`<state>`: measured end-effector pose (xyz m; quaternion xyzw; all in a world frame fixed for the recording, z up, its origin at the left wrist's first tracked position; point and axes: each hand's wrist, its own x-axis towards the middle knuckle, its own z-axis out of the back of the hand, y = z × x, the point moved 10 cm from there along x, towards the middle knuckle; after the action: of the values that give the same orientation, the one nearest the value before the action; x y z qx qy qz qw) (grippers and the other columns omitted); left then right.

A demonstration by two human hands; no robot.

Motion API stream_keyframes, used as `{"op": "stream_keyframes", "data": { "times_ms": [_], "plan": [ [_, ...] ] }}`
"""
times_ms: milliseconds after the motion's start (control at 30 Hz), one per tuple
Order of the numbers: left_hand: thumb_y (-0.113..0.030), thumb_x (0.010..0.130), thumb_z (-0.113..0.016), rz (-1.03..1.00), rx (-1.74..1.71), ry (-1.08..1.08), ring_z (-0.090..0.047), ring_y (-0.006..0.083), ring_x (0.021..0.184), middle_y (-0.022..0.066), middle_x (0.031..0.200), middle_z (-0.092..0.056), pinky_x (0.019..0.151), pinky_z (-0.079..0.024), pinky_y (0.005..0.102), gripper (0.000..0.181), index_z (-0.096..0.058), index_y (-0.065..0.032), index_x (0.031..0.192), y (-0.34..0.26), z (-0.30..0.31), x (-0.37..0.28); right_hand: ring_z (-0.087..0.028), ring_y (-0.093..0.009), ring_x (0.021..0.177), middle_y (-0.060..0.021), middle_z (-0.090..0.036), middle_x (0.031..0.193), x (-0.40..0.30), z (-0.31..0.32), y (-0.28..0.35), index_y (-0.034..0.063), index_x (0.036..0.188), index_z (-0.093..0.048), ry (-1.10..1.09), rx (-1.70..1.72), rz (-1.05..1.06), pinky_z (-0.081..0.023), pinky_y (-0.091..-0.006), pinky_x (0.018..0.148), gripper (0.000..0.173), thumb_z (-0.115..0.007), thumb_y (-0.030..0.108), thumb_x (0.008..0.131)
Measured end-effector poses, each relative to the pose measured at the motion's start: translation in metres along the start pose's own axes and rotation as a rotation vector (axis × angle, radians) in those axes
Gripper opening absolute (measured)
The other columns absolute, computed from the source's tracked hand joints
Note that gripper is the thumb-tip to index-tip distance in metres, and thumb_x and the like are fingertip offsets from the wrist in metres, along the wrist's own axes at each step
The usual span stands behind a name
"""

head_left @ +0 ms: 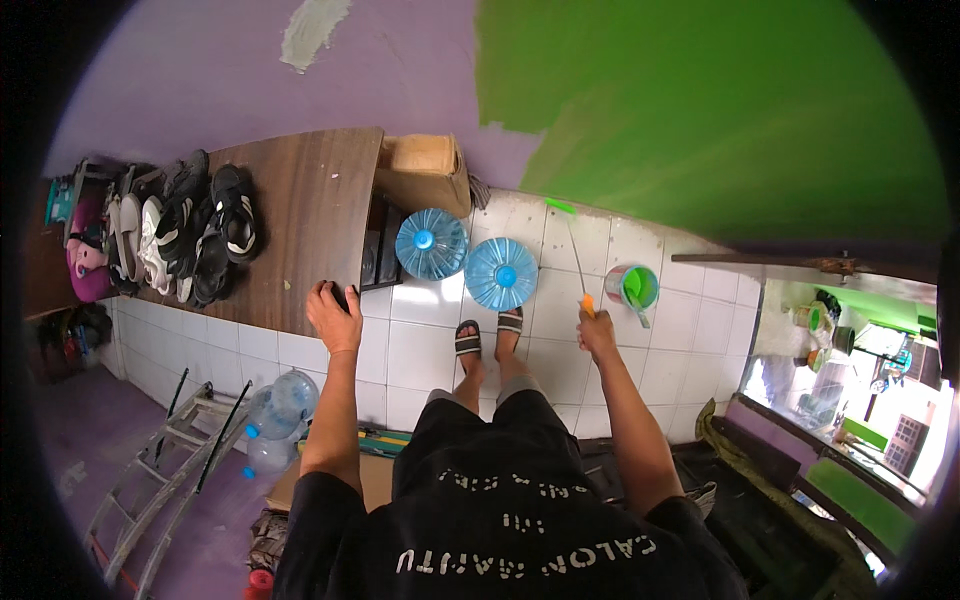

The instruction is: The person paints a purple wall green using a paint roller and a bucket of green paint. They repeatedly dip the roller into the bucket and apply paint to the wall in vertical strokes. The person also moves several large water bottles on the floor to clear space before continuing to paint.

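My right hand (598,334) is closed around the orange handle of a small paint roller (577,251). The roller's bright green head (560,205) points towards the foot of the wall. Just right of it, a paint can (613,285) stands on the floor with green paint inside and a paint-covered tool (636,289) leaning on its rim. Over the near right corner of a dark wooden tabletop (300,202) is my left hand (334,319), fingers bent and slightly apart, holding no loose object. The wall has fresh green paint (675,120) beside older purple paint (405,82).
Two blue water gallons (431,244) stand before my sandalled feet (469,341), near a cardboard box (427,169). Several shoes (232,214) line the tabletop. Behind my left arm are a ladder (165,465) and clear water gallons (281,405). A wooden ledge (750,261) juts out at right.
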<state>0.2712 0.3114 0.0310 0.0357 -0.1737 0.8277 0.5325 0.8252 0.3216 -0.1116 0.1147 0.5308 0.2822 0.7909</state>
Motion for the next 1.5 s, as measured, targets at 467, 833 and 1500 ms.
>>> {"op": "stream_keyframes", "data": {
  "times_ms": [467,833,1500],
  "plan": [
    [-0.036,0.091,-0.06,-0.022,0.036,-0.008,-0.044,0.0391,0.119,0.0205,0.129,-0.049,0.104,-0.032,0.05,0.048,-0.054,0.0011,0.121,-0.001,-0.012,0.006,-0.059,-0.024,0.049,-0.0157,-0.061,0.066,0.197,-0.171,0.066,-0.0037,0.1,-0.057,0.044,-0.189,0.157,-0.05,-0.0353,0.042,0.029,-0.046,0.022,0.095],
    [-0.032,0.093,-0.059,-0.019,0.055,0.012,-0.043,0.0407,0.121,0.0228,0.13,-0.048,0.104,-0.032,0.0499,0.046,-0.054,0.0035,0.122,-0.004,-0.013,0.009,-0.06,-0.023,0.049,-0.0169,-0.063,0.067,0.239,-0.212,0.103,-0.0054,0.086,-0.062,0.137,-0.211,-0.013,-0.05,-0.0352,0.042,0.025,-0.048,0.016,0.089],
    [-0.033,0.089,-0.06,0.003,0.063,-0.02,-0.045,0.0396,0.117,0.0215,0.127,-0.051,0.101,-0.033,0.0503,0.047,-0.054,0.0018,0.12,0.005,-0.011,0.003,-0.052,-0.012,0.048,-0.0049,-0.055,0.069,0.037,-0.118,0.123,0.0044,0.148,-0.039,-0.047,0.042,0.394,-0.04,-0.0271,0.039,0.056,-0.052,0.013,0.094]
  ]
}}
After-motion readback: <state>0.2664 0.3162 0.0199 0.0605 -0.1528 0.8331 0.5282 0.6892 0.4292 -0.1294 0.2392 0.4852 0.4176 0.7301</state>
